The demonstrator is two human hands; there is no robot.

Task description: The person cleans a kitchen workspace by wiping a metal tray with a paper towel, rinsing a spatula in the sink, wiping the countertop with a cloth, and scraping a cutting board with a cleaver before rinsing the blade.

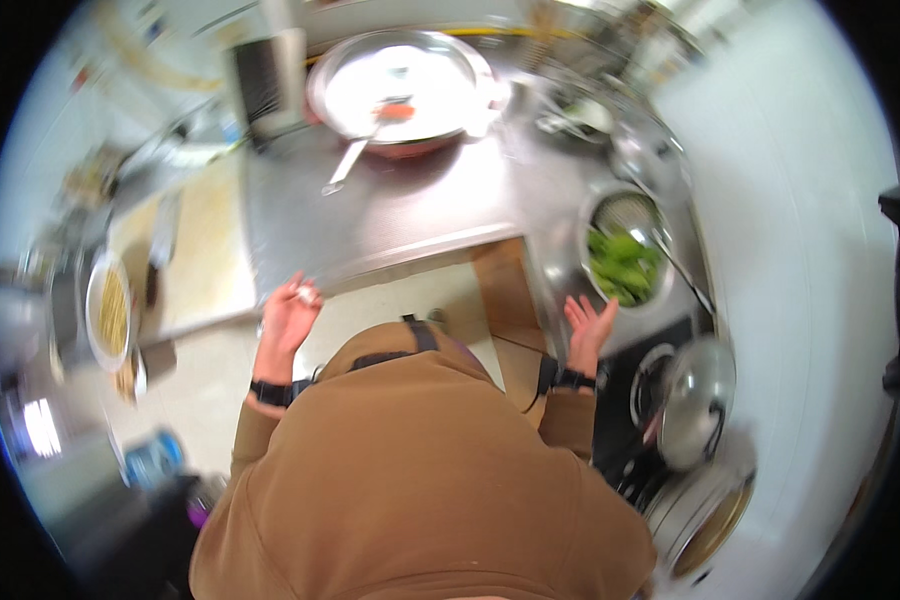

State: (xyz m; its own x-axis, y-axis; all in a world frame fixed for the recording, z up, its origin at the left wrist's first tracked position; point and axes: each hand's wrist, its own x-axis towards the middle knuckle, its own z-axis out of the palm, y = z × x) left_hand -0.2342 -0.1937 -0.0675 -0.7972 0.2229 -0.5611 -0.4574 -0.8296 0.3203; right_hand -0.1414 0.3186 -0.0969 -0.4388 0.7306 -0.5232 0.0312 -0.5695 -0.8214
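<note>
My left hand [291, 319] is raised near the front edge of the steel counter [300, 217], by the corner of a pale cutting board [202, 232]. Its curled fingers hold a small white piece [306, 294], too blurred to name. My right hand [589, 328] has its fingers spread and holds nothing. It is nearest to a white bowl [664, 289] of green leafy vegetables [624, 266]. A mesh strainer [624, 211] rests in that bowl, its long handle sloping out to the right.
A knife [163, 232] lies on the board, beside a white bowl [92, 315] of yellow strands. At the back stands a large metal basin [330, 90] with a handled utensil [349, 165]. A glass lid [694, 405] rests by the black stove [615, 435] on the right.
</note>
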